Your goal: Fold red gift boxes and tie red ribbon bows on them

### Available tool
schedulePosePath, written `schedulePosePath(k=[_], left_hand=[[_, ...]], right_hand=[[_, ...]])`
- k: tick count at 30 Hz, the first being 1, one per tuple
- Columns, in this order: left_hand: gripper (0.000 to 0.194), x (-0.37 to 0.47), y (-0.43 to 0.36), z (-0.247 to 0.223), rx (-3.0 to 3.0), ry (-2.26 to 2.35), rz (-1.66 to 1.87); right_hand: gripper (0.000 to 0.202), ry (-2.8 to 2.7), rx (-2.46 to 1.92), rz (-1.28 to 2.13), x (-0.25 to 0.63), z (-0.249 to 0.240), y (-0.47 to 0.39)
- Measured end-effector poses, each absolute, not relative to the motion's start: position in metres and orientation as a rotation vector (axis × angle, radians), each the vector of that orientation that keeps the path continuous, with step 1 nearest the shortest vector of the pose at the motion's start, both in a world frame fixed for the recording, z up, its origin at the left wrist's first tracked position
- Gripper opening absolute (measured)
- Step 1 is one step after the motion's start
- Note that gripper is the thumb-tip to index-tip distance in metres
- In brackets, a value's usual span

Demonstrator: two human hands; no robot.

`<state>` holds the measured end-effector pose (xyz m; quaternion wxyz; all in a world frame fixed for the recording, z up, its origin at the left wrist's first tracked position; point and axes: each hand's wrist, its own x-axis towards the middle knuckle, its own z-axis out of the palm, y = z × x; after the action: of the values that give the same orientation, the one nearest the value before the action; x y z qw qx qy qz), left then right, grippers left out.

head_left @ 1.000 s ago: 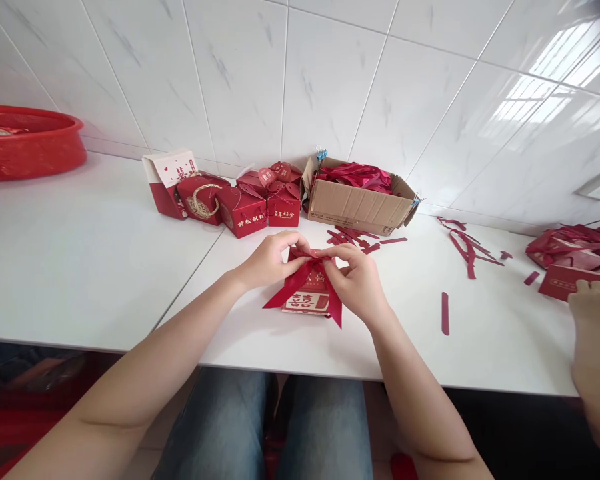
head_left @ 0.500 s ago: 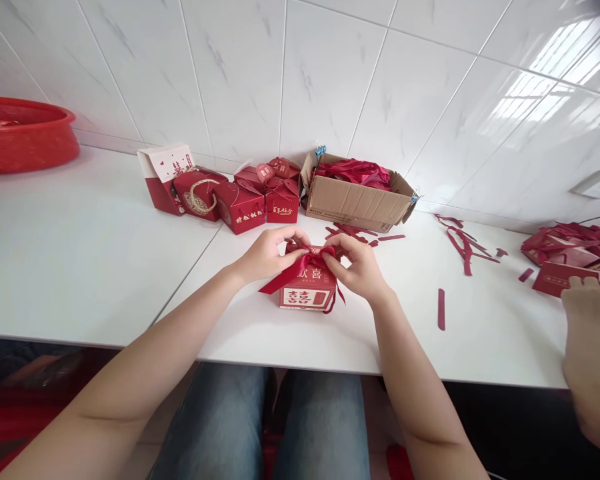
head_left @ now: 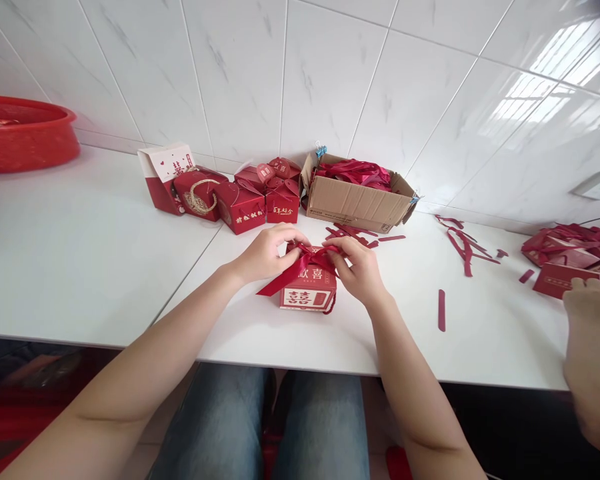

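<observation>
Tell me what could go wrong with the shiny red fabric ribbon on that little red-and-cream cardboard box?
The left hand and right hand pinch the shiny red fabric ribbon, so an uneven tug might loosen or twist its bow. The little red-and-cream cardboard box sits on a flat white table and could slide if pulled hard. The thin dark-red cord at the box's right side might get tangled too.

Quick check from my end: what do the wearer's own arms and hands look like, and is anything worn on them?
The left hand and right hand show no gloves, rings or watch. The left forearm and right forearm are bare too, with no sleeves, cables or markings in sight. Fingernail detail is too small to tell.
</observation>
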<state>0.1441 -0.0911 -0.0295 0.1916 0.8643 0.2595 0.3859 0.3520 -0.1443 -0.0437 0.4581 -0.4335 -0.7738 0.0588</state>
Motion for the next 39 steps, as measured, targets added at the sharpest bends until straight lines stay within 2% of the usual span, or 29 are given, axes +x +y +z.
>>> schedulePosePath(k=[10, 19, 26, 33, 39], left_hand=[[0.012, 0.146, -0.094, -0.027, 2.344, 0.745, 1.030], [0.016, 0.145, -0.091, -0.030, 2.420, 0.712, 1.096], [0.012, 0.144, -0.095, -0.024, 2.378, 0.608, 1.002], [0.007, 0.141, -0.096, -0.020, 2.414, 0.498, 0.877], [0.007, 0.142, -0.098, -0.022, 2.370, 0.539, 0.985]], right_hand=[[0.021, -1.899, -0.930, 0.178, 0.345, -0.038, -0.149], [0.009, -1.894, -0.962, 0.321, 0.356, -0.035, -0.149], [0.015, -1.891, -0.869, 0.612, 0.355, -0.031, -0.151], [0.026, -1.884, -0.933, 0.565, 0.352, -0.033, -0.150], [0.035, -1.776, -0.888, 0.697, 0.352, -0.030, -0.153]])
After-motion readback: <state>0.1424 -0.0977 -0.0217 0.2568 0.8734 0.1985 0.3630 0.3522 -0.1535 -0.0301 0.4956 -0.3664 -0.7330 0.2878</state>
